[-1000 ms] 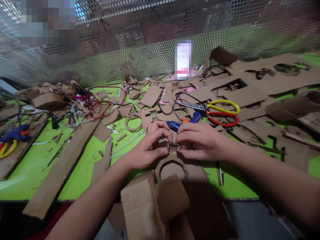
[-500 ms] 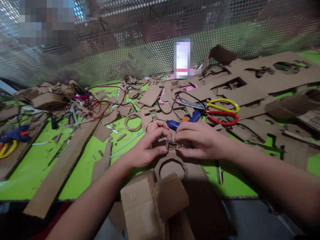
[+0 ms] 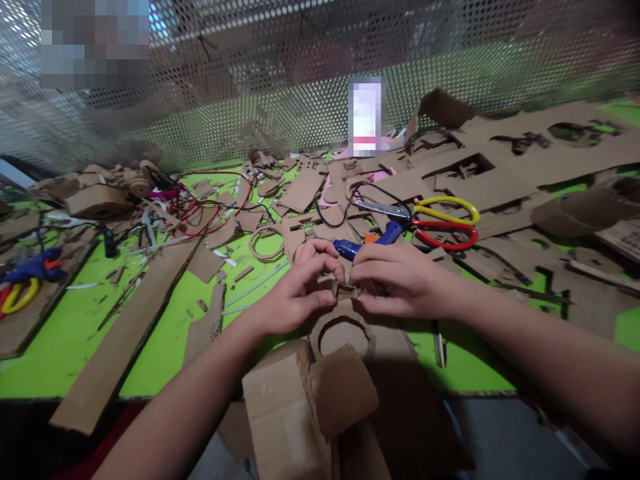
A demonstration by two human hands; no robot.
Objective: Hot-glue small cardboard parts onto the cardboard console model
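My left hand (image 3: 305, 287) and my right hand (image 3: 400, 280) meet in the middle, fingers closed on opposite sides of a small folded cardboard piece (image 3: 345, 291). That piece sits at the far end of a cardboard model, just beyond a cardboard ring (image 3: 316, 337) with a round recess. Closer to me the model carries a boxy cardboard block (image 3: 277, 413) and a curved cardboard flap (image 3: 345, 390). Right behind my fingers lies a blue glue gun (image 3: 349, 249), partly covered by my right hand. Scissors (image 3: 445, 223) with yellow and red handles rest beyond that hand.
Cardboard scraps (image 3: 303, 190) litter the green table (image 3: 165, 347). A long cardboard strip (image 3: 125, 340) overhangs the front edge at left. More blue and yellow-handled tools (image 3: 33, 273) lie far left, near red cable (image 3: 215, 230). A perforated metal screen (image 3: 240, 100) stands behind, with a blurred upright panel (image 3: 367, 117).
Both hands keep their hold on the small cardboard piece with almost no movement. The whole view has shifted very slightly.
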